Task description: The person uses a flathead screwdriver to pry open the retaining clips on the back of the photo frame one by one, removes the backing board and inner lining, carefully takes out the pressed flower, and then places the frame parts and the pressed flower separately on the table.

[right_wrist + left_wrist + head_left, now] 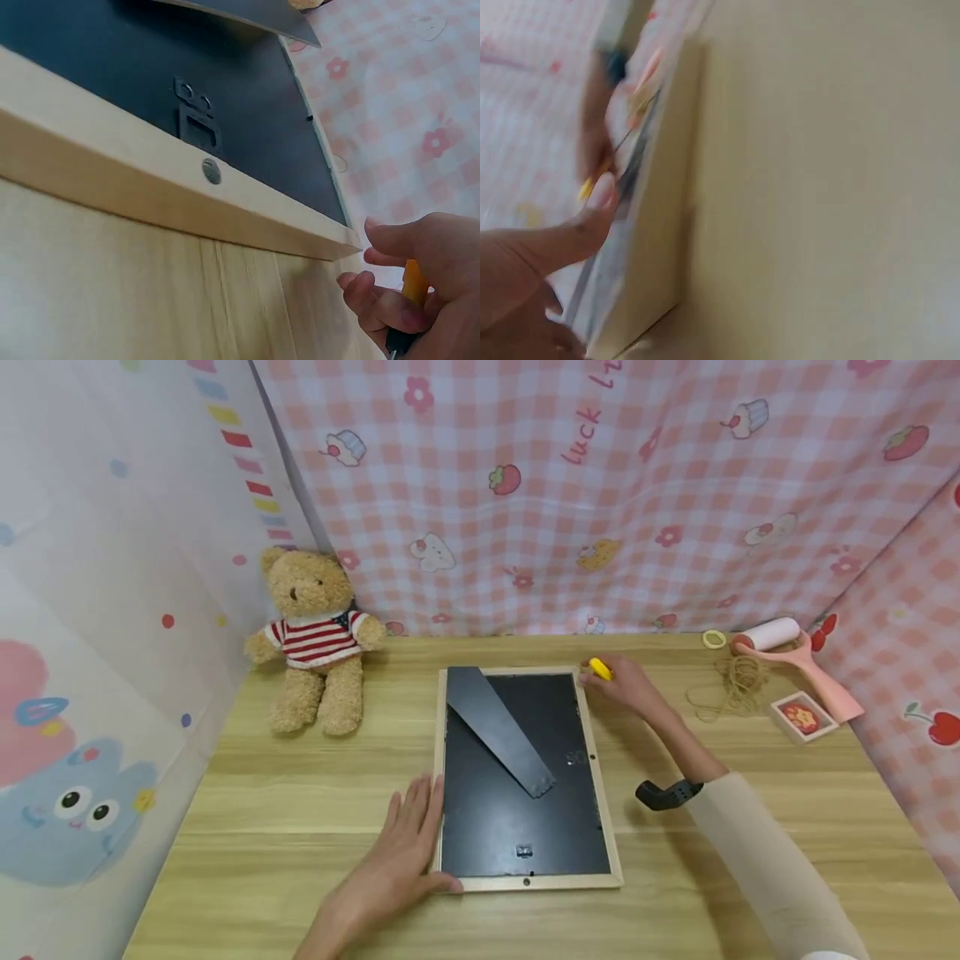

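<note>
light wooden picture frame [527, 882] with a black back panel lies face down at the centre of the wooden table [247, 810]. left hand [401, 852] lies flat, fingers straight, along the frame's lower left edge. right hand [626, 685], fingers curled, grips a yellow-handled tool [599, 669] at the upper right corner. brown teddy bear in a striped shirt [315, 639] sits at upper left.

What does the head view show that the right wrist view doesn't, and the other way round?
Only the head view shows the left hand resting on the picture frame's left edge, the teddy bear, the lint roller and the string. Only the right wrist view shows a metal hanger clip and screw up close. Both show the frame face down, and the right hand gripping a yellow-handled tool at its corner.
</note>
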The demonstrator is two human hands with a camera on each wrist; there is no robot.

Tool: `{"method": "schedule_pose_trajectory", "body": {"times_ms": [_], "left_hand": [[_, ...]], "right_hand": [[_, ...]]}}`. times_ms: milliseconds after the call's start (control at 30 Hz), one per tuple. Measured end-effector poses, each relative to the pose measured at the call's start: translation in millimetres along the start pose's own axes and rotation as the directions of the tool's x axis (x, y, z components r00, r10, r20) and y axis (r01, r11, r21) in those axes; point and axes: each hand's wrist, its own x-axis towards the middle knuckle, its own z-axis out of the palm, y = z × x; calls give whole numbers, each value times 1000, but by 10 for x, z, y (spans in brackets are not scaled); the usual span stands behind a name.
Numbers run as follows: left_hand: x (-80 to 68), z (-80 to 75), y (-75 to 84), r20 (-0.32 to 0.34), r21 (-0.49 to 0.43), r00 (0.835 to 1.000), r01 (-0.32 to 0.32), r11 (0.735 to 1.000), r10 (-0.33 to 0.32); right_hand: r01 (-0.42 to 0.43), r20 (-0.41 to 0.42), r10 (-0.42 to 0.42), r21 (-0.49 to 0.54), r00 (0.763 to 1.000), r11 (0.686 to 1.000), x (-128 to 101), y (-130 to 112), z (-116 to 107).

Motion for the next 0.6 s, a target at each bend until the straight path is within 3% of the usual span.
{"method": "schedule_pose_trajectory", "body": {"times_ms": [133,300,600], "left_hand": [[-194,300,103,-54,52,998,22,998,-19],[-215,526,65,-177,118,984,7,993,14],[-213,424,28,-156,84,986,68,994,-54]], "right_hand": [[-32,41,31,32,999,999,125,15,52],[-91,64,85,95,994,991,199,40,95],[-118,78,105,189,991,975,125,65,126]]}}
